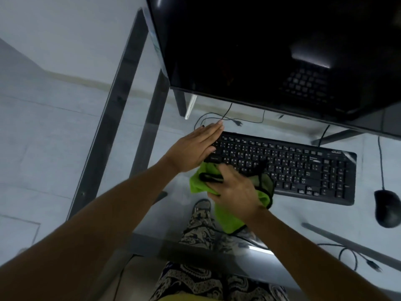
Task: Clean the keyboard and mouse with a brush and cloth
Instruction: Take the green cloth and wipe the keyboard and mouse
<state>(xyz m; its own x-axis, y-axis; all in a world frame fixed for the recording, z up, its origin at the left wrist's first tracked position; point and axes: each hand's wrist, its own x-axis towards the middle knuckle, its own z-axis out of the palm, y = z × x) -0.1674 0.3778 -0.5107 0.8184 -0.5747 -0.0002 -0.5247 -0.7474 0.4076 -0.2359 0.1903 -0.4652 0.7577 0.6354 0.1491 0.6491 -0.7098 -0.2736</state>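
Note:
A black keyboard (288, 166) lies on the glass desk (282, 218) in front of me. My left hand (196, 146) lies flat with straight fingers against the keyboard's left end. My right hand (235, 190) holds a green cloth with black trim (225, 216) bunched at the keyboard's near left edge; part of the cloth hangs down below my wrist. A black mouse (387, 210) sits to the right of the keyboard, apart from both hands. No brush is visible.
A large dark monitor (271, 51) stands behind the keyboard and overhangs it. Thin cables (227, 118) run across the desk behind the keyboard, and another cable (351, 255) lies at the near right. My patterned trousers and the desk frame show through the glass.

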